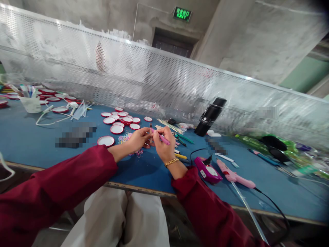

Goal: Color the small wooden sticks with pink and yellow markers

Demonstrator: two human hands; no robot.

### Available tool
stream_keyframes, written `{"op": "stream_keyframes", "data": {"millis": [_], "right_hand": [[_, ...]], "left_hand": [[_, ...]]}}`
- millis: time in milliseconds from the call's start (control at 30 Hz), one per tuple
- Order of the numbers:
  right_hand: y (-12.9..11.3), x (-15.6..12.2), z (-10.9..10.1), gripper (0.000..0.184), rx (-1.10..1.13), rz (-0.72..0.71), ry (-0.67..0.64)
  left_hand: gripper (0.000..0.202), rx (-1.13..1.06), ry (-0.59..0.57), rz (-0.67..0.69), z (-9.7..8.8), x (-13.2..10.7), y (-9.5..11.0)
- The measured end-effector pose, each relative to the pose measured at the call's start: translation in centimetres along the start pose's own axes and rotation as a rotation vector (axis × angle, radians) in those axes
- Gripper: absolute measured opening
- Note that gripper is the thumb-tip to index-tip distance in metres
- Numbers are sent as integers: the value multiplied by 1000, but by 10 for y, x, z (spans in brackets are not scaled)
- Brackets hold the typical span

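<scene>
Maroon sleeves (84, 173), right hand (163, 148) holding pink pen (165, 139)

Indoor light, medium-bright, coolish, seemingly from above. Perforated panel (123, 68) gives pale glare, hottest along its top edge. Exit sign (182, 14) glows green; doorway (173, 44) under it goes near-black. Soft shadow on the counter (31, 137) beneath the left hand (140, 140) and right hand (165, 145); murky below the near edge. Wide-angle stretch: sleeves (77, 178) balloon toward the lower corners, plastic bags (305, 151) at far right look smeared. Dark vignette, upper right corner. Slightly soft overall. Pixelated blocks (75, 134) (masking, apparently) hide patches on counter and panel.
</scene>
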State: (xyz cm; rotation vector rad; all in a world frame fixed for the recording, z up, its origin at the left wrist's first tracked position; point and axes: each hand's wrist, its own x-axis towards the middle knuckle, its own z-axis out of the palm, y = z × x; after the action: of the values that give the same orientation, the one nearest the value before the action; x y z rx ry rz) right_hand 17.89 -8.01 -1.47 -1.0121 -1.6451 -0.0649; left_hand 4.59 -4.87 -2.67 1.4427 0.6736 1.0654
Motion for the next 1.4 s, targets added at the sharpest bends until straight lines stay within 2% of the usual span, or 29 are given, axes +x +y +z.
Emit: {"op": "stream_keyframes", "data": {"millis": [633, 867, 1400], "right_hand": [[3, 1, -2, 14, -20, 5, 68], [-2, 0, -1, 15, 25, -14, 17], [3, 1, -2, 14, -11, 3, 62]], "left_hand": [[16, -7, 2, -27, -1, -1, 2], [19, -15, 6, -15, 1, -1, 3], [11, -9, 21, -41, 0, -1, 4]]}}
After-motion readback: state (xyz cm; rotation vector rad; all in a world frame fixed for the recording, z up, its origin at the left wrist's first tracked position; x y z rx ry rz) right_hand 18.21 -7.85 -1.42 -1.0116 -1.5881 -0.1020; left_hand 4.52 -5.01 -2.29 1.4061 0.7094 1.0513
